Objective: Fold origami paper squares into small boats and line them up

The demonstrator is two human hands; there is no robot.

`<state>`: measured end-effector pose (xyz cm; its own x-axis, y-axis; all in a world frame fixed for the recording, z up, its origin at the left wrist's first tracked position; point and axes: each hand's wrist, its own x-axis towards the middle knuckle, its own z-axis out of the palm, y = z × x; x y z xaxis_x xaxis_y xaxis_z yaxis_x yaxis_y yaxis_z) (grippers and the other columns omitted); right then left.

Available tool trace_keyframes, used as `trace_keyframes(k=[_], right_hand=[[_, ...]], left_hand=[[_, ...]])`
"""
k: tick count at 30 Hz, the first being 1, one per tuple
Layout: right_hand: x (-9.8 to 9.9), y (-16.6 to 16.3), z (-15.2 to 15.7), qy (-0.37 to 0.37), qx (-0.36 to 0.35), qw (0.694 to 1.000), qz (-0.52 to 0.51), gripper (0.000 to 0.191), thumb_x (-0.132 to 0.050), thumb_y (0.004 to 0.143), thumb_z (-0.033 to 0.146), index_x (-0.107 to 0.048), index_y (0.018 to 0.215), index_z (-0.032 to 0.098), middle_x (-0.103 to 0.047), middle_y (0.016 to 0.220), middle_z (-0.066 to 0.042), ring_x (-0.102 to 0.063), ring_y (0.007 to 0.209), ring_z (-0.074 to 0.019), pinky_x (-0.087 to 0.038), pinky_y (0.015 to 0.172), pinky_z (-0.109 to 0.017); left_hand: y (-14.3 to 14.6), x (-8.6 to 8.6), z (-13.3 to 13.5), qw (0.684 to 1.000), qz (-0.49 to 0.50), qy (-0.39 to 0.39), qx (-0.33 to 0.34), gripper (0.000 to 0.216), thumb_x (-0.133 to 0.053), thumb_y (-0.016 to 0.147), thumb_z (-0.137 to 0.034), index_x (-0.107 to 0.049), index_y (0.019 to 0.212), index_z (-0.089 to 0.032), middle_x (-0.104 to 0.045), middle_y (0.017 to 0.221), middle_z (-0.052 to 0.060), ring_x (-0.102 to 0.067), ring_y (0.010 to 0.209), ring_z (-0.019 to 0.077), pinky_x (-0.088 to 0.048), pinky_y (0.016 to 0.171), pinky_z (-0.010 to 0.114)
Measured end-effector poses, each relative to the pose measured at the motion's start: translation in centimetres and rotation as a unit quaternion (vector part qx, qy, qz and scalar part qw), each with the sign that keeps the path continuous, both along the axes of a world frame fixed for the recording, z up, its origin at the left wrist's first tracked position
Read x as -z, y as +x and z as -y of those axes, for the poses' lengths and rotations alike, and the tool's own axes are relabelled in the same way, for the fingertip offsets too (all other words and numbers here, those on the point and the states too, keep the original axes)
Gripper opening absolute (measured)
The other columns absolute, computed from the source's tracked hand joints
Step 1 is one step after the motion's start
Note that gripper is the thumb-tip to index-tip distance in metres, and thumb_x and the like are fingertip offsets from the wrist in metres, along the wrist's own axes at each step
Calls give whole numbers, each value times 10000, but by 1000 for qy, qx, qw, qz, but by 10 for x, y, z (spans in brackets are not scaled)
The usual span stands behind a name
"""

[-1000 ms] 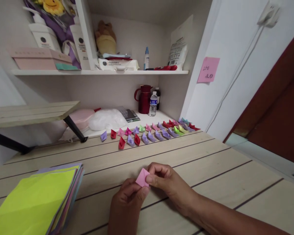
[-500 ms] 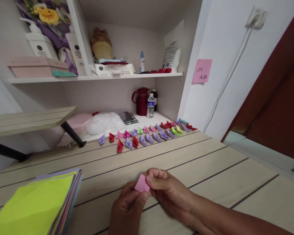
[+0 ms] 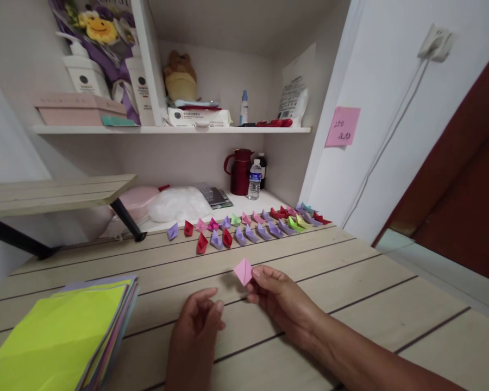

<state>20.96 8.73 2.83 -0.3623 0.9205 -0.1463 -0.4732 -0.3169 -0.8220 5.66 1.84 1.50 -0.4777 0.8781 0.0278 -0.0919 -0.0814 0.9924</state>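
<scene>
Between the thumb and fingers of my right hand [image 3: 283,298] is a small folded pink paper [image 3: 243,272], diamond-shaped with a crease down its middle. It is held above the wooden table, at its right corner. My left hand [image 3: 199,320] is to the lower left of the paper, apart from it. Its fingers are loosely curled, with a gap between thumb and forefinger and nothing in them. Beyond both hands, several small folded paper boats [image 3: 263,232] in purple, red, pink, green and yellow stand in two rows along the table's far edge.
A stack of coloured paper sheets [image 3: 61,336], yellow on top, lies at the left of the table [image 3: 375,288]. A small raised shelf [image 3: 61,195] on black legs stands behind it. At the back are a dark red jug [image 3: 240,172], a water bottle [image 3: 255,180] and a white plastic bag [image 3: 179,203].
My left hand has let go of the pink paper and moved down and left. My right hand has lifted the paper slightly up and away. The view has shifted a little.
</scene>
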Motion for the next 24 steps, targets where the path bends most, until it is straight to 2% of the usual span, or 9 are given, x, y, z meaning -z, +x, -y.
trace_keyframes(k=[3,6,9,16,19,24], right_hand=[[3,-2,5,-49,-19,999,-11,292,-898,651,328,-706,790,158,-694,712,-8,-641,654,-130,-530,687,-280],[4,-4,13,-81,-55,994,-51,280,-901,649,268,-705,794,131,-718,754,-38,-689,708,-158,-561,695,-289],[4,-6,18,-88,-82,988,-94,231,-885,678,221,-693,745,111,-702,687,-25,-677,639,-135,-566,650,-263],[5,-7,20,-80,-74,991,-80,202,-863,722,226,-708,785,114,-730,738,-39,-707,699,-152,-575,663,-260],[4,-8,20,-63,-73,993,-70,198,-848,748,246,-715,793,106,-728,739,-54,-682,683,-130,-568,652,-240],[5,-7,16,-52,-46,996,-57,207,-849,748,272,-714,790,122,-680,675,-22,-635,638,-107,-555,648,-225]], left_hand=[[3,-5,5,999,-3,-21,29,348,-753,680,-524,-740,791,-195,-508,490,-53,-472,523,117,-384,554,229],[11,-8,10,996,24,-23,89,333,-736,695,-506,-763,780,-185,-494,469,-52,-444,478,104,-366,522,230],[18,-8,14,992,34,-31,120,328,-717,711,-484,-777,794,-172,-494,459,-47,-431,459,99,-345,503,229],[16,-1,12,993,53,-52,90,326,-705,716,-483,-771,786,-170,-468,455,-58,-425,475,103,-364,536,246],[15,-1,11,993,68,-60,78,345,-715,703,-497,-766,798,-169,-469,451,-64,-395,462,96,-354,534,254],[15,-1,13,993,75,-71,52,402,-728,679,-546,-762,801,-165,-453,449,-70,-389,464,97,-348,538,260]])
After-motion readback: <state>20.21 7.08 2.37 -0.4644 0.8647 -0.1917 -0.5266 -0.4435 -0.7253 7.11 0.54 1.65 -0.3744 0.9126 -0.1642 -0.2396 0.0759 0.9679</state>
